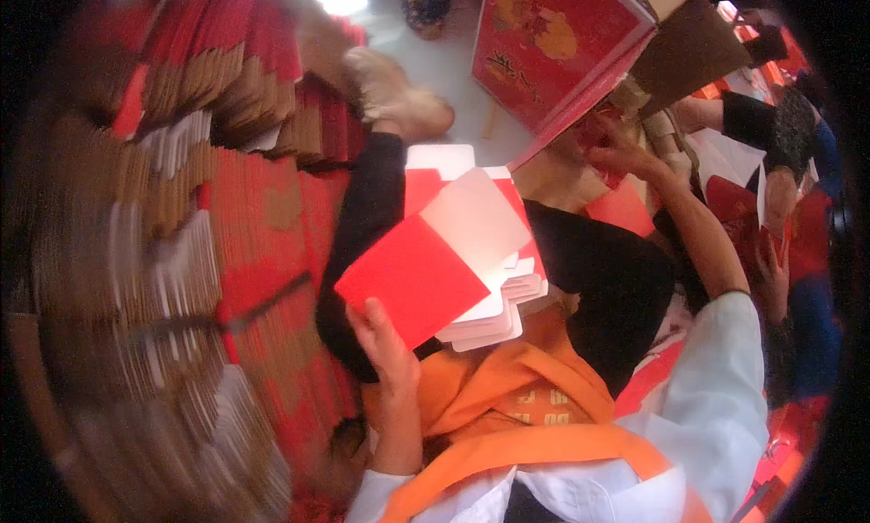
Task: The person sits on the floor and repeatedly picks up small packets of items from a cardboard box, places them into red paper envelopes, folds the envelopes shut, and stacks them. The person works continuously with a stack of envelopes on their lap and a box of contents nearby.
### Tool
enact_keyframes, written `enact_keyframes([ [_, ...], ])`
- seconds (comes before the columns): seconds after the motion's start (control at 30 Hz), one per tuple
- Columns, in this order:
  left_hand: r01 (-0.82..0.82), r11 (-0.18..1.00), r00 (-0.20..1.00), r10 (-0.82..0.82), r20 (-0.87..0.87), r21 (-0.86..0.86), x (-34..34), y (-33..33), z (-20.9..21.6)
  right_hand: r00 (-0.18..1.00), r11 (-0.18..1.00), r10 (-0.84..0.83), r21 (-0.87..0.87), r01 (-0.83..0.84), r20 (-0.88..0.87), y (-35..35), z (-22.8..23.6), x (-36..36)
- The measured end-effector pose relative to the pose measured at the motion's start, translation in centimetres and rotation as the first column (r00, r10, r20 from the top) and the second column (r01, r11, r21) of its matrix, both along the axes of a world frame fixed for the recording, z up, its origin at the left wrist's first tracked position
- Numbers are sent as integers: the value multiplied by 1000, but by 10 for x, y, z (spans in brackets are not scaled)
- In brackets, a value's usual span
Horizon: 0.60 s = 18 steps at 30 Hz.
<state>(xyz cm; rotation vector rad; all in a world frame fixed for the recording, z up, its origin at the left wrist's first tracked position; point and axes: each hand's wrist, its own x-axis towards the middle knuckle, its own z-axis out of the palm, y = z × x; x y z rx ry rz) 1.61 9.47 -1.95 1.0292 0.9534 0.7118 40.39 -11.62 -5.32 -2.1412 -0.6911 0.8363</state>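
My left hand (385,346) is closed on the lower left edge of a bright red paper envelope (412,283), held flat over my lap. From its upper right side a pale pink panel (478,222) stretches out, perhaps its open flap. Underneath lies a fanned stack of red and white envelopes (489,328) with rounded white flaps. Out to the right, my right hand (630,153) reaches to the lower edge of a red printed carton (553,56). Its fingers are spread and somewhat blurred, with red paper close by; I make out nothing held in them.
Tall rows of packed red and brown-edged envelopes (263,224) fill the left side. A bare foot (394,92) rests ahead. Brown cardboard (693,52) stands beside the carton. At the far right another person's hand (773,274) is among red papers. An orange apron (507,387) covers my lap.
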Motion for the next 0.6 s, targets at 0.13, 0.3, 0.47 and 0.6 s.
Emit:
enact_keyframes([
  [0.13, 1, 971, 999, 9, -40, 238, 1, -20, -27, 855, 848, -299, 292, 441, -423, -15, 67, -74],
  [0.3, 54, 940, 998, -64, 17, 338, 9, -67, -6, 828, 654, -434, 508, 561, -356, 21, 83, -172],
  [0.47, 42, 889, 987, -107, 116, 457, 9, -89, -8, 797, 603, -478, 522, 603, -369, 58, 79, -224],
  [0.6, -58, 958, 998, 61, -1, 281, 3, -78, -11, 969, 870, -245, 433, 237, -39, 48, 77, -246],
])
